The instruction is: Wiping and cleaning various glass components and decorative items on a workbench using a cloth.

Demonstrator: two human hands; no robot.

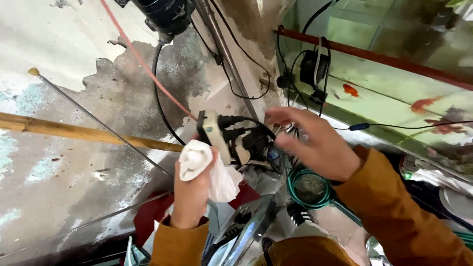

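My left hand [189, 189] holds a white cloth [197, 165] bunched against the underside of a cream power strip [213, 135]. Several black plugs [236, 133] sit in the strip, their cables running off to the right. My right hand [315, 145] hovers just right of the plugs, fingers spread and blurred, and I cannot tell whether it touches them. Both arms wear orange-brown sleeves.
A fish tank [394, 79] with orange fish and a red-brown rim fills the upper right, a black pump [314, 66] hanging on its edge. A coiled green hose [308, 187] lies below my right hand. A bamboo pole [74, 130], thin metal rods and cables cross the stained concrete floor.
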